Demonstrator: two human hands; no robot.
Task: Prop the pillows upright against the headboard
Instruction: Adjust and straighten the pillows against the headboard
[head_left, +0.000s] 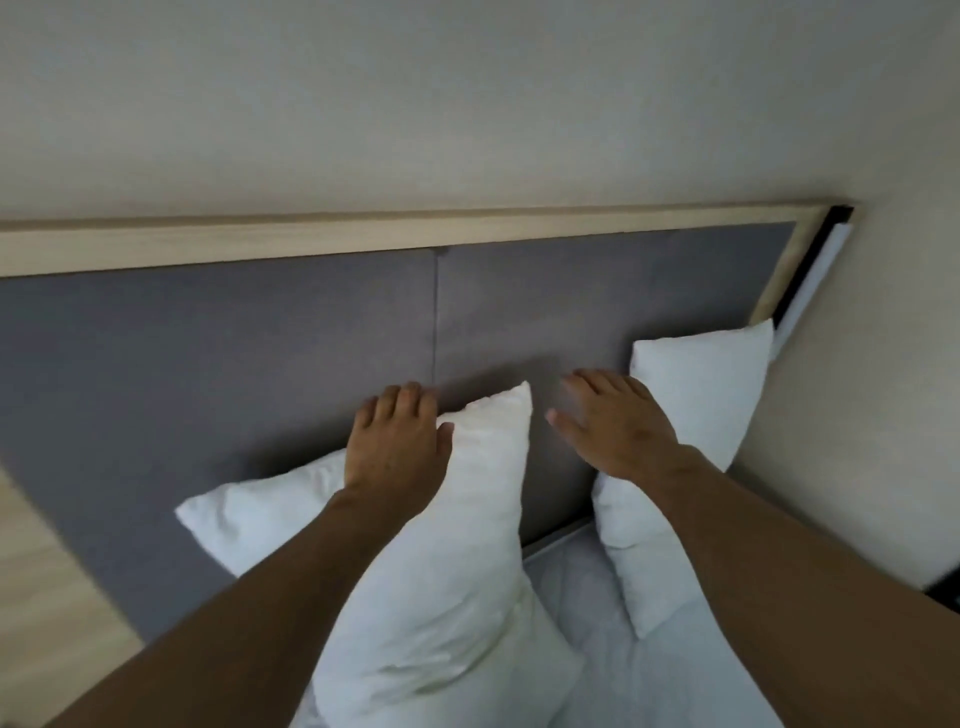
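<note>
Head view, looking down over both forearms toward the head of a bed. The bed (597, 623), covered in a white sheet, occupies the lower middle and right of the frame and meets a grey upholstered headboard (260, 353), which is divided by a vertical seam and edged along its top and right side by a pale wooden frame (363, 234). Above the frame rises a plain off-white wall (467, 104); a second wall closes the room at right, and a narrow dark-and-white fitting (815, 270), not identifiable, runs beside the frame's right corner. A pale wooden surface (47, 571) is cut off at the lower left. Three white pillows are visible. The near pillow (441, 571) stands on end against the headboard, its top corner pointing up; the left hand (397, 447) curls over its upper edge, fingers behind and thumb in front, gripping the fabric. A left pillow (260, 514) lies low behind it, largely hidden by the left forearm. The right pillow (696, 405) leans upright against the headboard near the corner, its lower half partly covered by the right forearm. The right hand (613, 421) is open with fingers spread, held before the headboard between the two upright pillows; whether it touches the headboard cannot be told. The lower edges of the near pillow and both elbows are cut off by the frame.
</note>
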